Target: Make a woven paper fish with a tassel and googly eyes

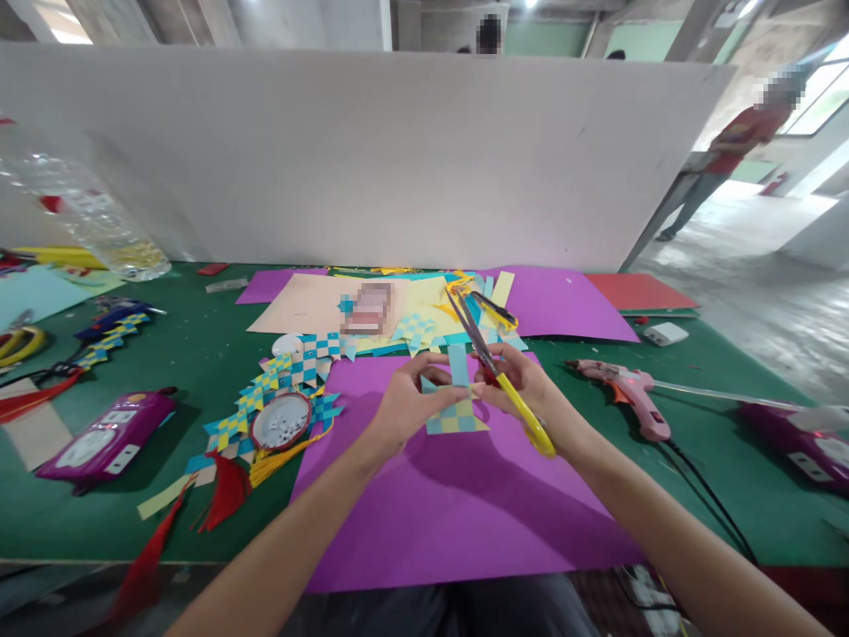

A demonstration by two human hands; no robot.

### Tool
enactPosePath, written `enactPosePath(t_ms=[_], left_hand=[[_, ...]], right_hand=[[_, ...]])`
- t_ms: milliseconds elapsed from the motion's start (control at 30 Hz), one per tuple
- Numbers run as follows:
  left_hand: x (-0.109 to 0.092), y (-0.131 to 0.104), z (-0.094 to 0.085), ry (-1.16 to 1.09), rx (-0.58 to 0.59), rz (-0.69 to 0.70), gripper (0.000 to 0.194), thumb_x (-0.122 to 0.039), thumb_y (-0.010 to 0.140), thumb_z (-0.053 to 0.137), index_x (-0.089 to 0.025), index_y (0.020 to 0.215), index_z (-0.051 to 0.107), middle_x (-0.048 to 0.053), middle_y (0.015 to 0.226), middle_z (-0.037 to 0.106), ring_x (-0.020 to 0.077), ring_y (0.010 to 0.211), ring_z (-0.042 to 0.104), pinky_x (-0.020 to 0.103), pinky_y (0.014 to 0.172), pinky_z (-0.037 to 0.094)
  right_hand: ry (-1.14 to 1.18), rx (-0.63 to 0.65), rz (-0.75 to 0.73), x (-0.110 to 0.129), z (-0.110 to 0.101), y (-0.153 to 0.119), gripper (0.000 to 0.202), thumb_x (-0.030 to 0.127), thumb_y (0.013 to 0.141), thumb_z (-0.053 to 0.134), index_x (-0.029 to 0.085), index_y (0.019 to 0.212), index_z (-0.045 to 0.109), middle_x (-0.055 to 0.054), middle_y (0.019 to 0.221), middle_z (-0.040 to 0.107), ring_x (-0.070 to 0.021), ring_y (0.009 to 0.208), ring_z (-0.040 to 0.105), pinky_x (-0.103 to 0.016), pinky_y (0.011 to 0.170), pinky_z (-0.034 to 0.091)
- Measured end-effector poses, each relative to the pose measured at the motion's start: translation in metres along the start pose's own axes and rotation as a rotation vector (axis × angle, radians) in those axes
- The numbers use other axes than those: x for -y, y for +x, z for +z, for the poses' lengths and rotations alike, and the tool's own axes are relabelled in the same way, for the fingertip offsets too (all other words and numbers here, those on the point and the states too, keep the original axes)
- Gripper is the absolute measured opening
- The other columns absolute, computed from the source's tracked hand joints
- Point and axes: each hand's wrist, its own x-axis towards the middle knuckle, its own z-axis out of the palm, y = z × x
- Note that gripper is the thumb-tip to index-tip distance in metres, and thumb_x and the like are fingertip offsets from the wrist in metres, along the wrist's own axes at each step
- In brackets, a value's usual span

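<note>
The left hand (404, 402) is grasping the checkered light-blue and pale-yellow woven paper piece (456, 419) by its left side, above the large purple paper sheet (464, 522). The right hand (534, 394) is holding the yellow-handled metal scissors (521, 409), with the blades pointing forward and away from the body; its fingertips are sitting at the right side of the woven piece. The purple sheet is lying on the green tabletop (676, 541). The pink hot-glue gun (623, 389) is resting to the right of the sheet.
</note>
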Motion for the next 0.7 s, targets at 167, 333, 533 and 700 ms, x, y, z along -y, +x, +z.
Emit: enactPosePath(t_ms=[167, 333, 533, 700], left_hand=[[-0.002, -0.002, 0.001, -0.092, -0.024, 0.008, 0.043, -0.033, 0.067, 0.081, -0.020, 0.104, 0.065, 0.001, 0.083, 0.069, 0.0148, 0.071, 0.066, 0.023, 0.062, 0.051], [0.000, -0.002, 0.001, -0.103, 0.026, -0.063, 0.034, -0.040, 0.070, 0.078, -0.015, 0.092, 0.069, 0.003, 0.073, 0.071, 0.0150, 0.061, 0.066, 0.023, 0.054, 0.049], [0.001, -0.001, 0.000, -0.168, -0.013, -0.082, 0.033, -0.042, 0.068, 0.079, -0.014, 0.083, 0.069, 0.004, 0.074, 0.071, 0.0174, 0.065, 0.067, 0.028, 0.061, 0.054], [0.001, 0.000, -0.002, -0.125, -0.062, -0.094, 0.035, -0.044, 0.068, 0.079, -0.014, 0.084, 0.071, 0.003, 0.070, 0.070, 0.0157, 0.060, 0.065, 0.025, 0.055, 0.052]], right_hand=[[0.093, -0.085, -0.059, -0.009, 0.007, -0.005, 0.039, 0.038, 0.073, 0.073, 0.024, 0.101, 0.050, 0.004, 0.076, 0.054, -0.0100, 0.061, 0.048, -0.024, 0.052, 0.038], [0.118, -0.116, -0.099, -0.012, 0.010, -0.004, 0.038, 0.039, 0.075, 0.072, 0.026, 0.103, 0.050, 0.004, 0.079, 0.053, -0.0100, 0.062, 0.048, -0.024, 0.054, 0.040], [-0.309, -0.031, -0.153, -0.002, -0.033, -0.003, 0.058, 0.048, 0.070, 0.074, 0.027, 0.115, 0.043, 0.000, 0.090, 0.055, -0.0132, 0.066, 0.053, -0.028, 0.060, 0.046], [-0.845, 0.103, -0.039, 0.018, -0.092, -0.010, 0.055, 0.053, 0.072, 0.071, 0.023, 0.115, 0.057, -0.006, 0.097, 0.064, -0.0219, 0.080, 0.060, -0.032, 0.069, 0.048]])
